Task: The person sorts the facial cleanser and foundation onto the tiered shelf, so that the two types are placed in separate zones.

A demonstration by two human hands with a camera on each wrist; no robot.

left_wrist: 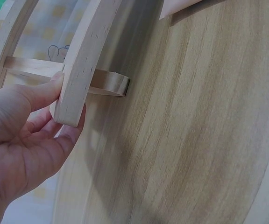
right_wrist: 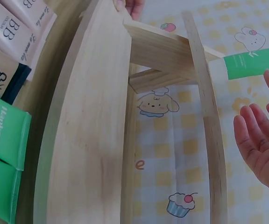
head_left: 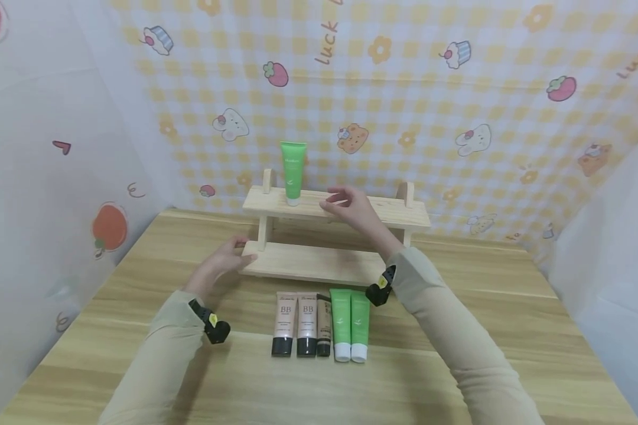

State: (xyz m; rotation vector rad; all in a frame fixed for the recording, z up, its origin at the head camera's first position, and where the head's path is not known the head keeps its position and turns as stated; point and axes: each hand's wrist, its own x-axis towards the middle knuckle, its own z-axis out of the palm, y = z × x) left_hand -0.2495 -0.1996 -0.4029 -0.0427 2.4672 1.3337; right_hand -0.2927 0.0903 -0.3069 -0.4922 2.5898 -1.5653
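A two-tier wooden shelf [head_left: 319, 263] stands on the table. My left hand [head_left: 220, 262] grips the left end of its lower board, thumb on one face and fingers on the other, as the left wrist view shows. On the left part of the upper board [head_left: 377, 206] one green tube [head_left: 293, 168] stands upright on its white cap. To its right, my right hand [head_left: 355, 209] hovers at the upper board, fingers loosely bent and holding nothing; the right wrist view shows a gap between this hand [right_wrist: 263, 140] and the tube [right_wrist: 251, 64].
In front of the shelf several tubes lie in a row, caps toward me: two pink BB tubes [head_left: 285, 316], a narrower tan tube with a black cap [head_left: 324, 324] and two green tubes [head_left: 341, 319]. A patterned cloth [head_left: 319, 106] hangs behind the shelf.
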